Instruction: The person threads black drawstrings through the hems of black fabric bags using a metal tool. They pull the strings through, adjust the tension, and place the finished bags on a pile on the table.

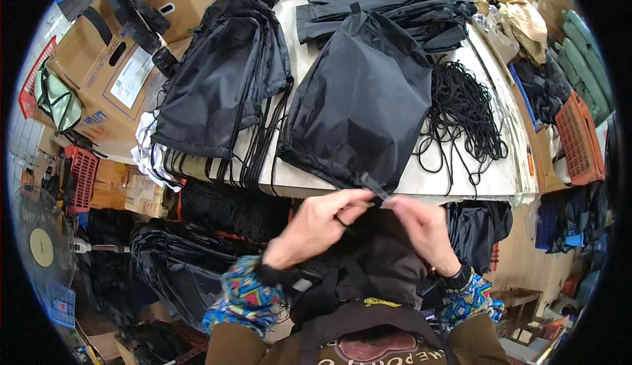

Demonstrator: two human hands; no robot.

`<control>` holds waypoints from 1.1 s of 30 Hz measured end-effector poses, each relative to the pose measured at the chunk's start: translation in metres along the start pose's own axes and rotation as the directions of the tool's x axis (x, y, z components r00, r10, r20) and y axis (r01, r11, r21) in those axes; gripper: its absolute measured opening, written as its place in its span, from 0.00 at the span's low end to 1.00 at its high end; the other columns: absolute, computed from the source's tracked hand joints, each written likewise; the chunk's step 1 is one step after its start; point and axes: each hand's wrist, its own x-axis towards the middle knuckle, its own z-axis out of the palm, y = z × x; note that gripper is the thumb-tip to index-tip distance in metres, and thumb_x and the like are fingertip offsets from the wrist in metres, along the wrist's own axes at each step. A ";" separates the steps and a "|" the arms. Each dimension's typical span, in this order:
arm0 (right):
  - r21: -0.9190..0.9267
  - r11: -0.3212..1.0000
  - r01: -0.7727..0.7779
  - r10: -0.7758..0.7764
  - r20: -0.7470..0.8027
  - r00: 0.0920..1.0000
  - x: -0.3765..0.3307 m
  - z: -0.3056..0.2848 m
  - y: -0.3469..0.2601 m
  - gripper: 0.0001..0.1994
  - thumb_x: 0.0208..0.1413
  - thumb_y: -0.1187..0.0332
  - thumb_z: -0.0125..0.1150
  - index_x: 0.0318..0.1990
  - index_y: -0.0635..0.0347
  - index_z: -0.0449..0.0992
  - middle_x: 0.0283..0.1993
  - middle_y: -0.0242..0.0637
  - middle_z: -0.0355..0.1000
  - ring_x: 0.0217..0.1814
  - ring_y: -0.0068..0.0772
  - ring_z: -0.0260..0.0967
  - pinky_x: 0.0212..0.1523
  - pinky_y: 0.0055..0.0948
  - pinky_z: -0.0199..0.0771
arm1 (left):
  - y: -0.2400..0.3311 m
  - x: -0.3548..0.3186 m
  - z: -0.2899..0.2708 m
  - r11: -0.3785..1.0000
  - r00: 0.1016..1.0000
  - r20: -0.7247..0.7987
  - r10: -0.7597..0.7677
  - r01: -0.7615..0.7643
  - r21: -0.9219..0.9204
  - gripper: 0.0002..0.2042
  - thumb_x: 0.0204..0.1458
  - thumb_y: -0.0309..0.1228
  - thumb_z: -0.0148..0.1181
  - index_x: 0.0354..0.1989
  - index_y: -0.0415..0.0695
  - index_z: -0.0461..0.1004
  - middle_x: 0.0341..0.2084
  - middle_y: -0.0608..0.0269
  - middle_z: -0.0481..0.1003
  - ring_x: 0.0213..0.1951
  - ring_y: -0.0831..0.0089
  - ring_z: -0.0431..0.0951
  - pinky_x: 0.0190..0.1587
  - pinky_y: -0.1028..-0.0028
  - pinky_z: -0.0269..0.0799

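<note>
A black fabric drawstring bag (pixel 359 95) lies flat on the table, its hemmed opening toward me. At the hem's right corner, by the table's near edge, my left hand (pixel 319 223) pinches the fabric edge between thumb and fingers. Close beside it, my right hand (pixel 424 227) is closed on a narrow dark grey strip (pixel 374 186) that lies against the hem; its exact kind is too small to tell. To the left rests a stack of similar black bags (pixel 214 88) with cords hanging over the edge. A tangled heap of black cords (pixel 464 118) sits to the right.
More folded black fabric (pixel 388 0) is piled at the table's far side. Cardboard boxes (pixel 108 78) stand at the left, near a fan (pixel 41 246). An orange crate (pixel 579 138) is at the right. Dark fabric bundles (pixel 178 260) lie below the table's near edge (pixel 316 187).
</note>
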 end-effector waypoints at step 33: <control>-0.519 0.851 0.081 -0.126 -0.053 0.991 -0.006 -0.025 0.058 0.14 0.37 0.79 0.54 0.36 0.57 0.73 0.27 0.42 0.66 0.25 0.49 0.68 0.25 0.41 0.69 | -0.065 0.032 -0.079 0.880 0.830 -0.340 -0.442 0.330 -0.340 0.37 0.49 0.35 0.65 0.64 0.37 0.53 0.55 0.45 0.63 0.49 0.65 0.71 0.51 0.67 0.67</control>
